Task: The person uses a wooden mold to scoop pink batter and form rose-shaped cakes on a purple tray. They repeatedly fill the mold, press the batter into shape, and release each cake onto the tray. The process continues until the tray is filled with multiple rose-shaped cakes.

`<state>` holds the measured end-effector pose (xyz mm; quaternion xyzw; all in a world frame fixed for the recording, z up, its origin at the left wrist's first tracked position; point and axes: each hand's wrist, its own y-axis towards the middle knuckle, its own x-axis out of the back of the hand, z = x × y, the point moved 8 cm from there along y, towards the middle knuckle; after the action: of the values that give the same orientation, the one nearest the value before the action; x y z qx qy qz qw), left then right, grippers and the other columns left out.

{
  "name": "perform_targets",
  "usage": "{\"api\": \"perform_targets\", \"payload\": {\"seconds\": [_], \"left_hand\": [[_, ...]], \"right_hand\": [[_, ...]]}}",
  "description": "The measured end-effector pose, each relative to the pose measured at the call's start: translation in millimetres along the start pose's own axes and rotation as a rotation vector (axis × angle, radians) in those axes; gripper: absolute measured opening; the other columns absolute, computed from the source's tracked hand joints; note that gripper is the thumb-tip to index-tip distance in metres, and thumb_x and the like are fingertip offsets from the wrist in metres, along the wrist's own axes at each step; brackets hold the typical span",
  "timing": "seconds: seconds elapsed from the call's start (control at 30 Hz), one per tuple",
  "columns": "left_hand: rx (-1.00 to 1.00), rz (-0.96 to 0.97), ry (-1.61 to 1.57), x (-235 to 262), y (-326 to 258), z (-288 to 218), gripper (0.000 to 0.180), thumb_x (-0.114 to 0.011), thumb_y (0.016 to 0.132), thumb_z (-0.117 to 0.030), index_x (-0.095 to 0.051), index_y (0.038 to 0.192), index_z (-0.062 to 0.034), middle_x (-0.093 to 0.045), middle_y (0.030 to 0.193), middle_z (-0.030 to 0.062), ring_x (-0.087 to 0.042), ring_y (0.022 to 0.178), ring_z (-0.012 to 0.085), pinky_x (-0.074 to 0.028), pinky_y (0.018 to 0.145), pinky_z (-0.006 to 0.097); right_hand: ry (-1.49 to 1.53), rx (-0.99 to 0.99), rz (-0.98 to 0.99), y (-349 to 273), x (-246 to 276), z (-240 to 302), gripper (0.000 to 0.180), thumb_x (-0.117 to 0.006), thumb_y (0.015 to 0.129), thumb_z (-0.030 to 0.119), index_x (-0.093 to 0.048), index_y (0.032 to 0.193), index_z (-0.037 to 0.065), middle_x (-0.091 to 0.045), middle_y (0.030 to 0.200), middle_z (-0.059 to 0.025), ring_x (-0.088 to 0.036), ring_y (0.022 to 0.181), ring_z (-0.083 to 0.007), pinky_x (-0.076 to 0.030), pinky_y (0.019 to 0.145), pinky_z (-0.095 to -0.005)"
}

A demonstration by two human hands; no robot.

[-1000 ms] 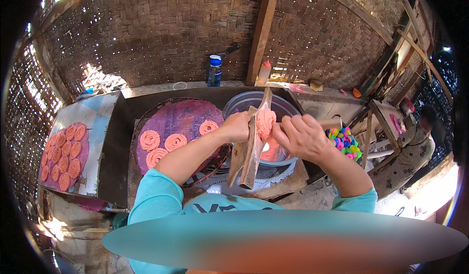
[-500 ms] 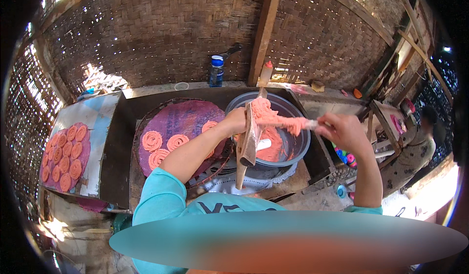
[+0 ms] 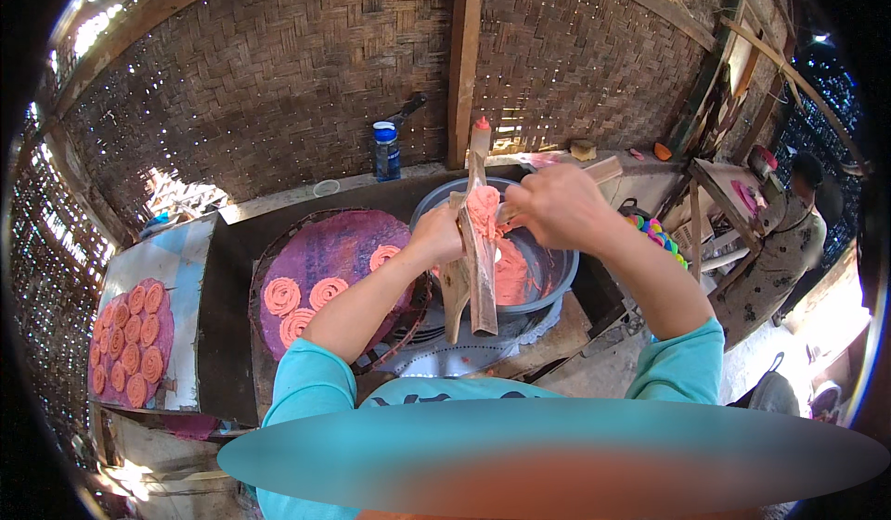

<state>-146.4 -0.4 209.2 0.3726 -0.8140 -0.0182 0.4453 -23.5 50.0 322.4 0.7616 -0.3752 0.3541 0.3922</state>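
My left hand [image 3: 438, 234] is closed around a wooden press [image 3: 482, 283], whose two long arms stand upright over the tub. Pink dough [image 3: 482, 206] fills the upper part of the press. My right hand [image 3: 561, 206] grips a flat wooden paddle [image 3: 605, 169] beside the press; its handle sticks out to the upper right, and its working end is mostly hidden by my fingers and dough. Below, a grey plastic tub [image 3: 568, 283] holds more pink dough [image 3: 512, 274]. Left of it, a round tray with purple cloth [image 3: 343, 242] bears several dough spirals [image 3: 328, 293].
At far left, a box [image 3: 190, 288] carries a purple cloth with many pink spirals [image 3: 133, 331]. A blue-capped jar [image 3: 386, 152] stands on the ledge before the woven wall [image 3: 325, 65]. Another person [image 3: 789, 242] sits at right. Colourful round items [image 3: 657, 239] lie right of the tub.
My right hand has moved left and up to the press, turning the dough-laden paddle so its handle points upper right. The press stands more upright. My view has shifted slightly.
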Motion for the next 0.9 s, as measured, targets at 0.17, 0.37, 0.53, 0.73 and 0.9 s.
{"api": "perform_targets", "payload": {"seconds": [0.17, 0.37, 0.53, 0.73, 0.9], "left_hand": [[-0.011, 0.112, 0.027, -12, 12, 20, 0.055, -0.066, 0.068, -0.049, -0.06, 0.11, -0.0135, -0.063, 0.104, 0.0173, -0.059, 0.096, 0.0353, -0.047, 0.082, 0.04], [0.074, 0.051, 0.086, -7, 45, 93, 0.052, -0.063, 0.071, -0.047, -0.062, 0.106, -0.0084, -0.063, 0.101, 0.0187, -0.061, 0.093, 0.0354, -0.049, 0.078, 0.041], [-0.027, -0.203, -0.15, -14, 66, 51, 0.044, -0.067, 0.07, -0.037, -0.061, 0.098, -0.0039, -0.064, 0.089, 0.0211, -0.061, 0.086, 0.0377, -0.049, 0.075, 0.043], [-0.022, -0.269, -0.227, -13, 57, 13, 0.041, -0.071, 0.066, -0.033, -0.062, 0.095, -0.0055, -0.064, 0.09, 0.0207, -0.06, 0.087, 0.0386, -0.048, 0.075, 0.044], [0.131, -0.259, -0.185, 8, 63, 53, 0.041, -0.073, 0.064, -0.033, -0.063, 0.095, -0.0066, -0.064, 0.094, 0.0191, -0.06, 0.089, 0.0367, -0.049, 0.076, 0.042]], "right_hand": [[-0.22, 0.253, -0.245, -13, 10, 27, 0.015, -0.051, 0.077, 0.018, -0.055, 0.09, 0.012, -0.042, 0.066, 0.001, -0.051, 0.065, -0.0166, -0.041, 0.066, -0.0298], [-0.113, -0.052, -0.468, -56, 68, -30, 0.021, -0.069, 0.069, 0.014, -0.062, 0.089, 0.012, -0.063, 0.08, -0.0024, -0.059, 0.068, -0.0169, -0.046, 0.06, -0.0326], [1.03, -0.869, -0.778, -111, -40, -97, 0.015, -0.062, 0.086, 0.016, -0.062, 0.093, 0.003, -0.058, 0.074, 0.0033, -0.05, 0.066, -0.0056, -0.041, 0.058, -0.0209], [1.408, -0.846, -0.703, -70, -95, -36, 0.016, -0.066, 0.083, 0.013, -0.063, 0.094, 0.002, -0.06, 0.076, 0.0026, -0.051, 0.066, -0.0025, -0.04, 0.059, -0.0183], [1.169, -0.912, -0.569, -137, -120, -54, 0.018, -0.071, 0.078, 0.014, -0.064, 0.088, -0.001, -0.064, 0.078, -0.0017, -0.055, 0.07, -0.0046, -0.044, 0.063, -0.0201]]}}
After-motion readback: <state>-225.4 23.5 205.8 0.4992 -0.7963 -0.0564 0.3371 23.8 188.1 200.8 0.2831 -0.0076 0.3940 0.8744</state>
